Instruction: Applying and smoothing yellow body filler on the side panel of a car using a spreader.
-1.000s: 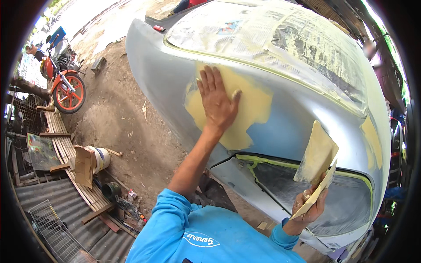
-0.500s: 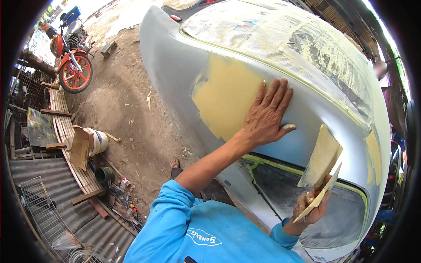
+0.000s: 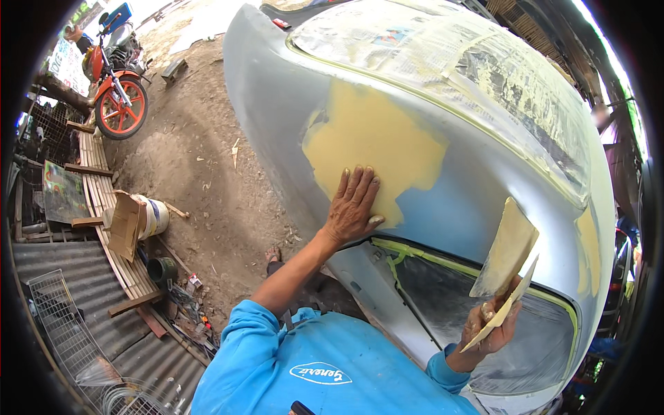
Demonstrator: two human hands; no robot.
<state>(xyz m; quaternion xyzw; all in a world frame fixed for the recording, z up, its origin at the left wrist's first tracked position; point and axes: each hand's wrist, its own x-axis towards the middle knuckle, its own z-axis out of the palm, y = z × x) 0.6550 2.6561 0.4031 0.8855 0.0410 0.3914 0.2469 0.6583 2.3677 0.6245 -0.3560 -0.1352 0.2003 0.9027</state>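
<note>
My left hand (image 3: 351,213) lies flat on the lower edge of a yellow-tan patch of body filler (image 3: 377,138), its fingers stretched out. The patch spreads over the silver-grey rear panel of a car (image 3: 277,131). Over to the right, above the side window, my right hand (image 3: 491,325) grips two thin, cream, filler-smeared putty spreaders (image 3: 506,245). One stands up broad and flat, the other is seen nearly edge-on. Part of the right fingers is hidden behind them. Green masking tape (image 3: 443,252) edges the dark, dusty side window (image 3: 463,297).
Newspaper masking (image 3: 415,41) covers the large glass at the top. An orange motorcycle (image 3: 121,104) stands on the dirt ground at far left. Nearby are a slatted bamboo bench (image 3: 93,180), a white bucket (image 3: 158,216), a cardboard piece (image 3: 126,225) and a wire rack (image 3: 62,315).
My left hand has slid left and toward me across the panel, from the filler's right edge to its lower edge. The right hand with the putty spreaders has hardly moved.
</note>
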